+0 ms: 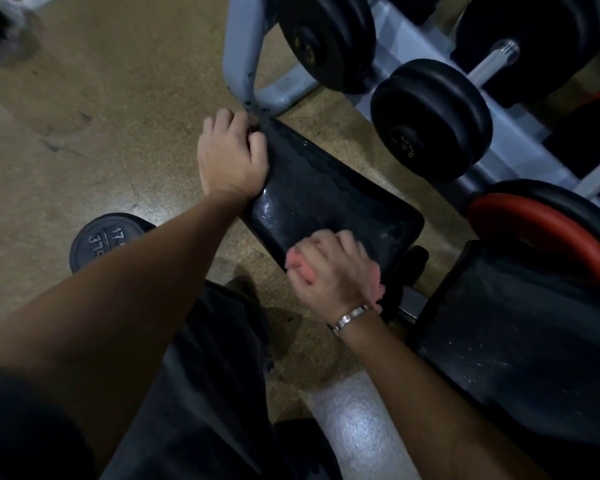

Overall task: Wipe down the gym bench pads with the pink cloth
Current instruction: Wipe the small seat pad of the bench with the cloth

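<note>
A small black bench pad (329, 195) lies in the middle of the view, its surface glistening wet. My left hand (231, 155) grips the pad's far left corner, fingers curled over its edge. My right hand (333, 275) presses on the pad's near edge, blurred by motion, with the pink cloth (300, 266) bunched under its fingers; only small pink bits show at the knuckles and by the wrist. A silver bracelet circles that wrist. A second, larger black bench pad (520, 327) sits at the lower right, dusty with pale specks.
A grey dumbbell rack (243, 53) with black dumbbells (430, 119) stands just behind the pad. A red weight plate (541, 233) rests by the larger pad. A black dumbbell head (101, 240) lies on the tan floor at left. My dark trousers fill the bottom.
</note>
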Available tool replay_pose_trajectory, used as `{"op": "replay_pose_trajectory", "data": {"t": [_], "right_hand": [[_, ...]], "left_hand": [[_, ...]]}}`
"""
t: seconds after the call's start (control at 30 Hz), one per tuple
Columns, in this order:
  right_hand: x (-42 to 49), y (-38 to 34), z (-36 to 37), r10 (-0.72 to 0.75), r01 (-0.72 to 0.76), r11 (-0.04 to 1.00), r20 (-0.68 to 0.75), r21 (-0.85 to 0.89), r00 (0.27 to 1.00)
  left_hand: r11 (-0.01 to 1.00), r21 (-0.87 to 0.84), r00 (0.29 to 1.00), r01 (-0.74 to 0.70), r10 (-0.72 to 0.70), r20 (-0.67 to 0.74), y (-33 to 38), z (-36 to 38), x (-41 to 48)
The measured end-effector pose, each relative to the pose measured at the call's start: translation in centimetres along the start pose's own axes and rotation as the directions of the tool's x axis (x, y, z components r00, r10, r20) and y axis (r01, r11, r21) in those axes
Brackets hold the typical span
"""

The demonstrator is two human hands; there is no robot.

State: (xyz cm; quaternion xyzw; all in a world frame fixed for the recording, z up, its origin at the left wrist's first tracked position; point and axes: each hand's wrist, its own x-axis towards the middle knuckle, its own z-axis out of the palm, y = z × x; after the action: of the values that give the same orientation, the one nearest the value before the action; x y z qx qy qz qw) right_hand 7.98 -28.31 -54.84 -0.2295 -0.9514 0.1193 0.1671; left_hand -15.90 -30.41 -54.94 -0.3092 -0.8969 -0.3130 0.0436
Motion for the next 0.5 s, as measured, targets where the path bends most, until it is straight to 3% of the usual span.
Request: {"op": "replay_pose_trajectory", "data": {"t": [0.1, 0.17, 0.23, 0.3, 0.37, 0.43, 0.5], "right_hand": [[-1.5, 1.1, -0.1, -0.354, 0.351, 0.934, 0.064, 0.063, 0.933], [-1.6, 2.8, -0.3, -0.461, 0.457, 0.887, 0.098, 0.059, 0.882], [-0.6, 3.2, -0.1, -0.338, 0.339, 0.941, 0.080, 0.007, 0.938], [1.0, 1.5, 0.1, -0.048, 0.049, 0.998, 0.024, -0.027, 0.999], [1.5, -0.6, 0.6, 0.122, -0.122, 0.992, -0.017, -0.014, 0.992], [1.1, -0.8, 0.8, 0.035, -0.035, 0.999, 0.002, 0.013, 0.999], [0.6, 1.5, 0.4, -0.236, 0.236, 0.972, 0.067, 0.011, 0.969]], "left_hand": [[1.000, -0.021, 1.000, 0.000, 0.000, 0.000, 0.0, 0.0, -0.1], [1.000, -0.029, 1.000, 0.006, -0.006, -0.011, 0.0, 0.1, -0.1], [1.000, -0.024, 1.000, -0.003, 0.002, -0.031, 0.1, 0.2, -0.2], [1.000, -0.007, 0.999, -0.007, 0.007, -0.033, 0.0, 0.3, -0.1], [1.000, -0.001, 1.000, -0.007, 0.007, -0.028, -0.1, 0.3, -0.1], [1.000, -0.008, 1.000, -0.006, 0.006, -0.026, -0.2, 0.2, -0.2], [1.000, -0.026, 1.000, 0.000, 0.000, -0.021, -0.2, 0.1, -0.2]]}}
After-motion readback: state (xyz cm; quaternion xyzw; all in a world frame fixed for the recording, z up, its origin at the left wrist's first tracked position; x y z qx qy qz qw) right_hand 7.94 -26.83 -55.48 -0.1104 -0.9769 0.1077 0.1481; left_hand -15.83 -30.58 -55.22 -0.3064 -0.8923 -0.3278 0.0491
